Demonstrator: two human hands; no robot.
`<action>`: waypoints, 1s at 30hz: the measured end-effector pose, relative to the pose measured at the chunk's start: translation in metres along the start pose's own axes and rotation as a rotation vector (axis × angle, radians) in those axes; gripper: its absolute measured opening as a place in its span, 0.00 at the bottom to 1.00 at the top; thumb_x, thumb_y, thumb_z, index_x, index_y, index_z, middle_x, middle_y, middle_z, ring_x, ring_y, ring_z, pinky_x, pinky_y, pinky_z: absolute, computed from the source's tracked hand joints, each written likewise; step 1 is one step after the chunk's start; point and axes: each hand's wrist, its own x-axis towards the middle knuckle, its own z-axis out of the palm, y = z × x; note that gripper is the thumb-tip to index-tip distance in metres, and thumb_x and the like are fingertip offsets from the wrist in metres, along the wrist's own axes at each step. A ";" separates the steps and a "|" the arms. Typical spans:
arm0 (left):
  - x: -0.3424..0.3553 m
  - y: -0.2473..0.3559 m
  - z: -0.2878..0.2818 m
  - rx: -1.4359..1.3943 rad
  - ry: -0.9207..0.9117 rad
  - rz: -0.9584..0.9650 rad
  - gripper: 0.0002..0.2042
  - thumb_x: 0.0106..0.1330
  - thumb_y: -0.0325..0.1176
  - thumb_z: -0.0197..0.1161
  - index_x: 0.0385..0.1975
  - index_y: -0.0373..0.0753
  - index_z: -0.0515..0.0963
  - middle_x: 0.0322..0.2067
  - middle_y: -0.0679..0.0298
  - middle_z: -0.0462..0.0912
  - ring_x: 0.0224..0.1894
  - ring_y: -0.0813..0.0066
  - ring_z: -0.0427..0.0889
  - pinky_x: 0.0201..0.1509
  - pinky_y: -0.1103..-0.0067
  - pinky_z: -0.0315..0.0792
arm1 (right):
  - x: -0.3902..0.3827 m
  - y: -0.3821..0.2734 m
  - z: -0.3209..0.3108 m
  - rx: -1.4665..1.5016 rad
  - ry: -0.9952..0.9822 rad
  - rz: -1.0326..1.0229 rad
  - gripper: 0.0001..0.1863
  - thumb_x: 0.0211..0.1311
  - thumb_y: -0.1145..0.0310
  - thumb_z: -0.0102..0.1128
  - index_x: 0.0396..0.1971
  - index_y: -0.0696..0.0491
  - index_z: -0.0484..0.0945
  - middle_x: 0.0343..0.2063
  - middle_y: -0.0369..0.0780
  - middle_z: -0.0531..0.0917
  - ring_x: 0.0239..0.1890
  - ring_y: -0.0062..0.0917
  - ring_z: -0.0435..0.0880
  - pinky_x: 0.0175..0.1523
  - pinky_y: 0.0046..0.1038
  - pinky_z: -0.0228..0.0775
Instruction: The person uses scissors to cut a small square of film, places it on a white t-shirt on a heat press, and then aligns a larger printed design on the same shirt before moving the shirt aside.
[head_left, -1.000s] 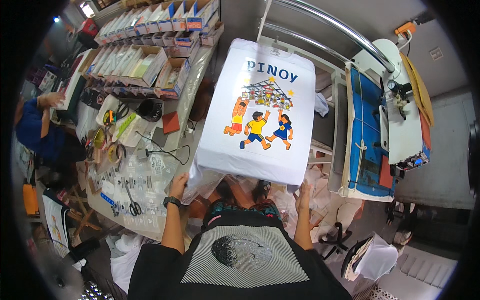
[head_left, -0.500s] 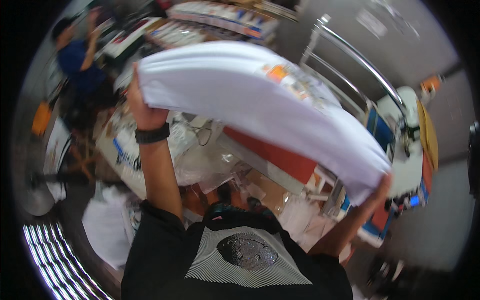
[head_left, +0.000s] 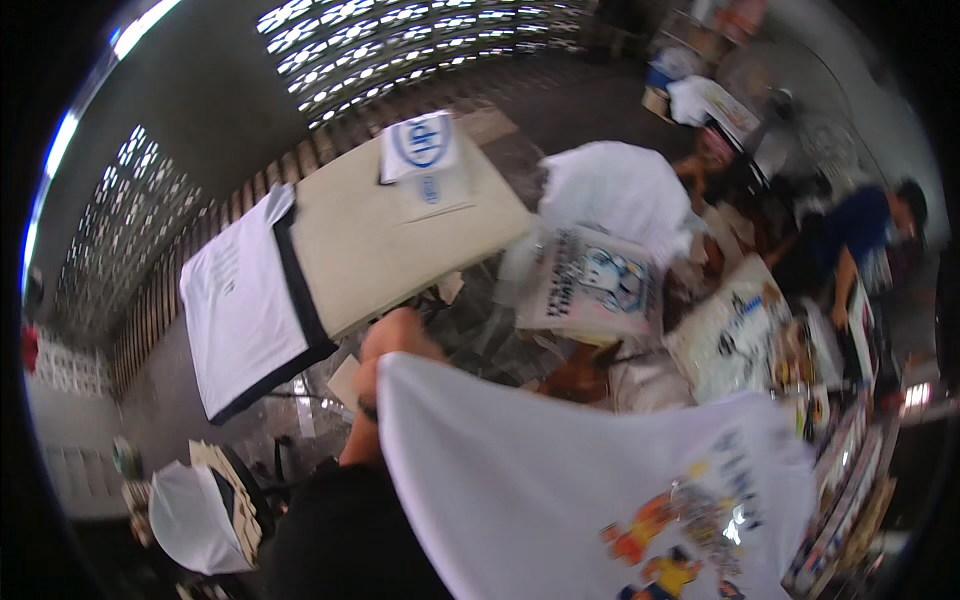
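Observation:
A white printed T-shirt (head_left: 480,470) stretches across the lower right, with colourful cartoon figures and dark lettering on its front. My left hand (head_left: 395,350) is closed on its upper left corner, slightly blurred, with a dark band at the wrist. My right hand does not show; the shirt covers the area where that arm could be. Beyond my left hand stands a cream-topped table (head_left: 340,240). White cloth with a dark border (head_left: 245,305) drapes over its left end, and a white piece with a blue shield print (head_left: 425,150) lies at its far edge.
Right of the table are a white cloth heap (head_left: 615,190), a printed shirt in clear plastic (head_left: 590,285) and another plastic-wrapped pile (head_left: 735,325). A person in dark blue (head_left: 855,230) works at the far right. White cloth covers a stack (head_left: 200,515) at lower left.
My view has swung round to the left, toward the cream-topped table. The shirt, earlier stretched between both hands, now hangs low and right; my right hand has gone from sight.

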 end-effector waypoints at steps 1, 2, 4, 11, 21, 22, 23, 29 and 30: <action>0.005 0.047 0.008 0.019 -0.161 -0.015 0.17 0.69 0.44 0.61 0.28 0.44 0.60 0.22 0.68 0.69 0.17 0.80 0.66 0.17 0.76 0.63 | 0.018 -0.019 0.060 0.035 -0.140 -0.036 0.21 0.66 0.62 0.58 0.52 0.60 0.77 0.51 0.41 0.78 0.53 0.24 0.74 0.60 0.24 0.63; -0.008 0.074 0.003 0.047 -0.080 0.074 0.14 0.70 0.42 0.60 0.32 0.42 0.65 0.24 0.66 0.72 0.19 0.79 0.68 0.18 0.77 0.65 | 0.030 -0.039 0.111 0.053 -0.244 -0.072 0.21 0.65 0.62 0.59 0.53 0.60 0.76 0.52 0.42 0.78 0.53 0.24 0.74 0.60 0.24 0.63; -0.035 0.115 -0.026 0.411 0.381 0.293 0.10 0.72 0.39 0.56 0.36 0.39 0.68 0.25 0.66 0.74 0.22 0.81 0.72 0.23 0.79 0.67 | 0.041 -0.087 0.219 0.099 -0.408 -0.172 0.21 0.65 0.63 0.59 0.54 0.60 0.76 0.53 0.42 0.78 0.54 0.25 0.74 0.61 0.24 0.62; 0.101 0.427 -0.137 2.936 0.648 0.443 0.20 0.55 0.19 0.59 0.50 0.34 0.74 0.35 0.50 0.80 0.39 0.47 0.78 0.44 0.60 0.72 | -0.015 -0.313 0.636 0.751 -0.845 -0.211 0.23 0.62 0.70 0.62 0.56 0.62 0.75 0.55 0.41 0.79 0.56 0.27 0.74 0.64 0.25 0.61; 0.034 0.570 -0.056 2.757 0.922 0.628 0.18 0.64 0.37 0.57 0.49 0.32 0.74 0.45 0.51 0.77 0.48 0.56 0.77 0.53 0.65 0.69 | -0.069 -0.359 0.700 1.105 -0.930 -0.379 0.09 0.61 0.73 0.61 0.41 0.55 0.82 0.44 0.37 0.82 0.47 0.23 0.79 0.55 0.25 0.70; -0.008 0.556 -0.051 2.526 1.045 0.661 0.18 0.66 0.38 0.56 0.49 0.31 0.73 0.47 0.51 0.77 0.50 0.57 0.76 0.54 0.66 0.69 | -0.090 -0.346 0.690 0.932 -0.920 -0.575 0.08 0.61 0.72 0.62 0.39 0.55 0.82 0.42 0.36 0.83 0.45 0.22 0.79 0.54 0.24 0.70; -0.046 0.534 -0.052 2.253 1.148 0.685 0.19 0.67 0.39 0.55 0.50 0.30 0.73 0.49 0.51 0.76 0.51 0.58 0.76 0.56 0.67 0.68 | -0.109 -0.331 0.683 0.764 -0.883 -0.767 0.06 0.60 0.72 0.63 0.37 0.54 0.82 0.39 0.35 0.83 0.43 0.20 0.79 0.52 0.23 0.70; -0.243 0.423 -0.158 1.487 1.620 0.460 0.19 0.72 0.45 0.54 0.48 0.33 0.74 0.45 0.58 0.76 0.47 0.69 0.75 0.51 0.74 0.68 | -0.162 -0.155 0.702 0.476 -1.312 -0.100 0.05 0.60 0.75 0.59 0.34 0.53 0.84 0.22 0.27 0.78 0.23 0.11 0.68 0.30 0.18 0.62; -0.283 0.415 -0.189 1.436 1.667 0.309 0.16 0.71 0.44 0.56 0.43 0.35 0.74 0.39 0.63 0.75 0.40 0.73 0.74 0.44 0.76 0.67 | -0.170 -0.116 0.711 0.387 -1.260 -0.214 0.05 0.59 0.75 0.59 0.33 0.53 0.84 0.20 0.28 0.77 0.23 0.10 0.68 0.29 0.18 0.62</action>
